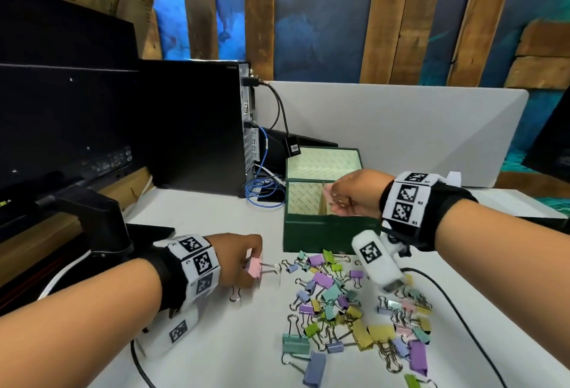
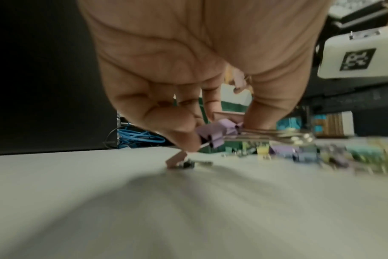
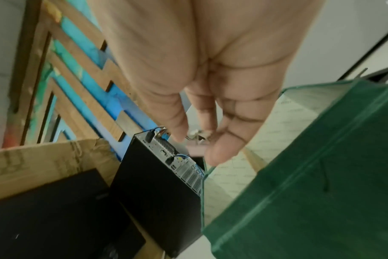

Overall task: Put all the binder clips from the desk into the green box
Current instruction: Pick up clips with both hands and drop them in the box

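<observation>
My right hand point(image 1: 351, 193) hangs over the open green box point(image 1: 311, 233), above its right-hand compartment. Its fingers are curled down round what looks like a pink clip point(image 1: 329, 194); the right wrist view shows only a bit of wire and a pink blur at the fingertips point(image 3: 219, 154), so I judge it a pinch about to be let go, not a sure one.

My left hand point(image 1: 237, 259) is low on the desk point(image 1: 216, 341), left of the box's front corner. Thumb and fingers pinch the body of a pink clip point(image 1: 254, 268). Its wire handles stick out toward the pile, so its long axis runs left to right, roughly along the box's front wall. A loose wire handle point(image 1: 235, 295) lies on the desk just under that hand.

The pile of clips point(image 1: 354, 304) lies in front of the box, spreading from its front wall toward me. The nearest ones almost touch the wall. It sits nearer my right hand; the left reaches only its left edge.

The box has two compartments split by a thin divider, with the lid point(image 1: 324, 160) standing open behind. I can see pale lining in the left compartment and no clips there; the floor of the right one is hidden by my hand. By my reckoning most of the job is ahead.
</observation>
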Motion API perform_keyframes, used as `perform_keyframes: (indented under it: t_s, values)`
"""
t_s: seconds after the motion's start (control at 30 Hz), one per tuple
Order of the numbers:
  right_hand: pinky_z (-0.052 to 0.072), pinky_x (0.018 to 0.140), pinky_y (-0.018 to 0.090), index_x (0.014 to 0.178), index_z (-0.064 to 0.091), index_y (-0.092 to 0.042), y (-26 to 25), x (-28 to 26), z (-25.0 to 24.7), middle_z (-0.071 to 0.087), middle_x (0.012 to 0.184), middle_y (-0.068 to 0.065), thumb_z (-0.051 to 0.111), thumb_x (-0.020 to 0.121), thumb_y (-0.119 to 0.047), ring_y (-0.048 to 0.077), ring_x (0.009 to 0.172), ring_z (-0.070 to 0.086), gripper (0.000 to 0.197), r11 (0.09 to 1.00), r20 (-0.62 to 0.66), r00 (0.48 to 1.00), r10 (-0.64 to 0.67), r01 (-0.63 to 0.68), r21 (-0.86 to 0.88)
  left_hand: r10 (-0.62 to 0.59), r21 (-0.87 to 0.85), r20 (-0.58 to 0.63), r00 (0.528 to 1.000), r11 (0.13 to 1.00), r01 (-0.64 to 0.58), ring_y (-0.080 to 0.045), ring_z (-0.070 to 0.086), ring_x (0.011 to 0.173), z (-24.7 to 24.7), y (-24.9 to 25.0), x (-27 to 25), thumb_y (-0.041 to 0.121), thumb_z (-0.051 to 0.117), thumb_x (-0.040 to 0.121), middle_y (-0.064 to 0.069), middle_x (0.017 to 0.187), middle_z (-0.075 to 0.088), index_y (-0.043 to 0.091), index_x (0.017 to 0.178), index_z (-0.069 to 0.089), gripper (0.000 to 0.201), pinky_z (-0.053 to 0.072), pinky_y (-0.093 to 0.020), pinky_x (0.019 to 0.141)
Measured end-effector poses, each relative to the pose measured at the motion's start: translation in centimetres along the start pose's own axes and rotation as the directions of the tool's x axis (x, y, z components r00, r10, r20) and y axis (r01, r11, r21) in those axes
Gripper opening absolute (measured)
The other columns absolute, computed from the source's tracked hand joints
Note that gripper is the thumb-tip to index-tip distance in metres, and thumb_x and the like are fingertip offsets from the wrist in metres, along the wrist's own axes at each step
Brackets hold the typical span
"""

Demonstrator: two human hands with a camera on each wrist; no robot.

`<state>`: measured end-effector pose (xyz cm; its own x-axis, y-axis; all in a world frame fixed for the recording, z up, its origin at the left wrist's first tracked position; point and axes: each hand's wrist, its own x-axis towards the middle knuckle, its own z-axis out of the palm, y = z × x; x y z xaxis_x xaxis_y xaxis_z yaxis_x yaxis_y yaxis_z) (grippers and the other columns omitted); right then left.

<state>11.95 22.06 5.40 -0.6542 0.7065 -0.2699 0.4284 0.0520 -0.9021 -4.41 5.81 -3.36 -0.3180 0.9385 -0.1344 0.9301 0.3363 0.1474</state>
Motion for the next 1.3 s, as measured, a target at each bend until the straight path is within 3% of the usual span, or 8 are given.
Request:
perform_keyframes:
  t_s: [0.1, 0.3, 0.47, 0.57, 0.7, 0.87, 1.1, 1.3]
  values:
    - [0.054, 0.080, 0.032, 0.114, 0.051, 0.004, -0.6, 1.3, 0.2, 0.058, 0.086, 0.013, 0.054, 0.090, -0.001, 0.020, 0.076, 0.061, 0.024, 0.994, -0.064, 0.998, -0.028, 0.035, 0.099, -0.010, -0.112, -0.044, 0.999, 0.994, 0.005, -0.014, 0.052, 0.073, -1.8, -0.1, 0.0, 0.033, 0.067, 0.075, 0.008, 0.082, 0.058, 0.032, 0.088, 0.044, 0.027, 0.043, -0.025, 0.071]
    - [0.053, 0.080, 0.030, 0.075, 0.057, -0.018, 1.3, 1.8, -0.1, 0.059, 0.076, 0.002, 0.055, 0.086, 0.000, 0.015, 0.071, 0.057, 0.022, 0.921, -0.064, 0.973, -0.221, 0.187, -0.341, -0.055, -0.193, -0.113, 0.992, 0.981, 0.032, -0.013, 0.058, 0.063, -5.0, 0.5, 0.8, 0.028, 0.067, 0.075, 0.005, 0.075, 0.067, 0.029, 0.090, 0.050, 0.023, 0.053, -0.031, 0.075]
    - [0.047, 0.082, 0.022, 0.110, 0.063, -0.023, 3.1, -2.2, 0.6, 0.065, 0.109, -0.004, 0.055, 0.090, -0.023, 0.008, 0.085, 0.056, 0.022, 0.459, 0.256, 0.956, -0.141, 0.293, -0.839, -0.055, -0.321, -0.171, 0.984, 0.947, -0.003, -0.012, 0.054, 0.050, -7.8, 2.9, 4.1, 0.018, 0.066, 0.078, 0.002, 0.062, 0.062, 0.021, 0.089, 0.050, 0.020, 0.048, -0.024, 0.052]
    - [0.039, 0.067, 0.015, 0.119, 0.060, -0.021, 3.9, -2.9, 0.7, 0.064, 0.102, -0.004, 0.053, 0.090, -0.024, 0.009, 0.087, 0.050, 0.030, 0.318, 0.345, 0.938, -0.024, 0.334, -0.887, -0.092, -0.396, -0.218, 0.972, 0.918, -0.002, -0.012, 0.053, 0.048, -8.4, 4.4, 6.5, 0.018, 0.068, 0.075, 0.002, 0.061, 0.061, 0.017, 0.089, 0.054, 0.020, 0.048, -0.022, 0.050]
    - [0.031, 0.057, 0.013, 0.121, 0.059, -0.020, 4.1, -2.7, 0.5, 0.043, 0.071, -0.017, 0.053, 0.090, -0.025, 0.011, 0.083, 0.046, 0.032, 0.275, 0.337, 0.941, -0.031, 0.332, -0.902, -0.176, -0.349, -0.201, 0.964, 0.932, 0.098, -0.018, 0.055, 0.063, -7.8, 5.5, 8.8, 0.029, 0.069, 0.070, 0.000, 0.072, 0.064, 0.021, 0.086, 0.051, 0.026, 0.050, -0.028, 0.065]
    - [0.040, 0.069, 0.021, 0.118, 0.061, -0.021, 3.7, -2.2, 0.8, 0.054, 0.093, -0.008, 0.055, 0.088, -0.021, 0.011, 0.086, 0.050, 0.030, 0.286, 0.356, 0.933, -0.046, 0.354, -0.891, -0.214, -0.327, -0.193, 0.958, 0.934, 0.143, -0.023, 0.068, 0.083, -6.6, 5.3, 9.9, 0.030, 0.070, 0.063, -0.005, 0.088, 0.069, 0.017, 0.094, 0.055, 0.036, 0.057, -0.037, 0.081]
    - [0.038, 0.086, 0.026, 0.135, 0.046, -0.028, 4.2, 0.2, 3.8, 0.053, 0.134, 0.000, 0.062, 0.086, -0.021, 0.024, 0.120, 0.052, 0.052, 0.111, 0.446, 0.894, 0.044, 0.439, -0.891, -0.146, -0.441, -0.298, 0.943, 0.897, 0.000, -0.012, 0.063, 0.067, -7.0, 4.7, 9.8, 0.026, 0.069, 0.081, 0.001, 0.082, 0.067, 0.020, 0.095, 0.061, 0.016, 0.049, -0.021, 0.062]
    - [0.040, 0.076, 0.025, 0.125, 0.053, -0.021, 5.3, 1.4, 3.9, 0.062, 0.120, 0.004, 0.067, 0.082, -0.017, 0.020, 0.094, 0.055, 0.046, 0.229, 0.395, 0.919, 0.001, 0.384, -0.894, -0.028, -0.295, -0.283, 0.959, 0.954, -0.060, -0.017, 0.060, 0.099, -6.2, 5.2, 9.6, 0.029, 0.062, 0.086, 0.000, 0.114, 0.061, 0.024, 0.118, 0.058, 0.033, 0.039, -0.020, 0.077]
